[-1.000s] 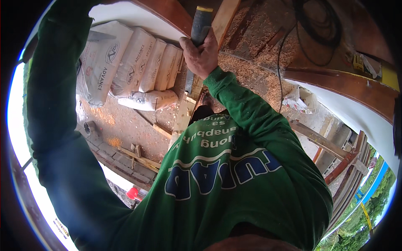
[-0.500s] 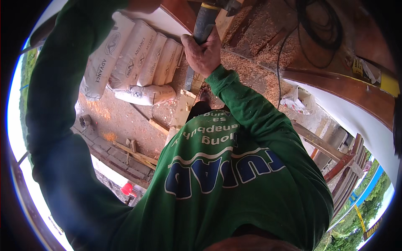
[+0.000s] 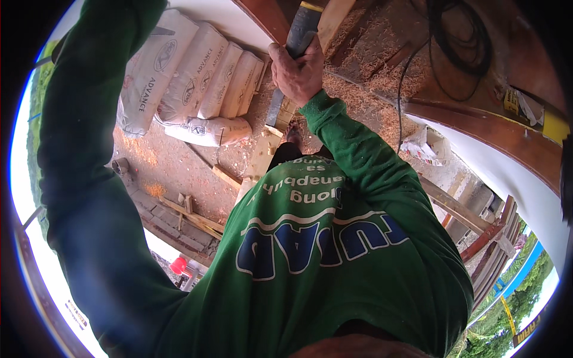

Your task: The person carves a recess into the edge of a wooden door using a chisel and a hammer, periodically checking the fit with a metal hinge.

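My right hand (image 3: pixel 298 74) is closed round the dark grey cylindrical body of a power tool (image 3: pixel 303 30) with a yellow band. The tool's front end is cut off by the top edge, so its exact kind does not show. Up along the left side runs my left arm (image 3: pixel 83 119) in a green sleeve; its hand lies beyond the top edge. Beside the tool are a reddish-brown board edge (image 3: pixel 265 21) and a pale wooden plank (image 3: pixel 334 24).
Printed white sacks (image 3: pixel 158 71) stand in a row at the left. Wood shavings (image 3: pixel 382 83) cover the floor. A coiled black cable (image 3: pixel 459 36) hangs at the upper right. Wooden strips (image 3: pixel 191 215) lie at lower left. A wooden rail (image 3: pixel 450 203) is at right.
My right hand and the power tool have shifted slightly right and down in the picture. My left hand, partly visible at the top edge before, has gone out of view.
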Available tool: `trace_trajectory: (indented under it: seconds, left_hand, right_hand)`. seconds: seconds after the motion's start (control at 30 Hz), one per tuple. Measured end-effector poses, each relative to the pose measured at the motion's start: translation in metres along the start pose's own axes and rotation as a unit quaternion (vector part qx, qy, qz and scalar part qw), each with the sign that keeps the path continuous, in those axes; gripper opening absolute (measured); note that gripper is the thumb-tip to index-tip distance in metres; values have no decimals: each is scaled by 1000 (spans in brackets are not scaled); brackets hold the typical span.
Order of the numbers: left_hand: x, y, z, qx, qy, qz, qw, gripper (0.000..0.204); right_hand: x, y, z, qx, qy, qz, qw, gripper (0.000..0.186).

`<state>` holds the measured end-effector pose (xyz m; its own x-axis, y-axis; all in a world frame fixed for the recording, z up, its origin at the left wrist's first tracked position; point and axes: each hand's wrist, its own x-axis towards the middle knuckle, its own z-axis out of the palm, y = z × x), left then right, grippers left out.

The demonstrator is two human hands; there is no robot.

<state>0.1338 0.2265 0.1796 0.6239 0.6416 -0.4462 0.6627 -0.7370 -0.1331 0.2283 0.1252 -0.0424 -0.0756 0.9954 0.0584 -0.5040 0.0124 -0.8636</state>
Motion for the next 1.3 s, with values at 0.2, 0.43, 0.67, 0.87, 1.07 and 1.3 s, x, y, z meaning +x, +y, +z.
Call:
trace_trajectory:
  seconds: [0.2,0.43,0.67,0.87,1.07,1.3]
  left_hand:
    - [13,-2,-2,26,-73,-49,996,25]
    - [-3,-9,29,24,152,153,976,23]
    - [-44,8,21,-70,256,64,962,28]
    - [-81,32,120,-268,301,-275,873,34]
    - [-136,89,200,-402,274,-469,737,29]
    - [-199,45,239,-309,328,-588,672,33]
  right_hand:
    - [-3,-2,0,22,-15,4,1000,25]
    - [-10,-9,2,35,-8,59,998,28]
    - [3,-34,-14,135,-60,170,974,19]
    - [30,-68,-77,-313,-191,95,925,23]
    - [-48,-49,-34,-416,-431,2,801,45]
    - [-79,-30,-58,-470,-476,-109,735,34]
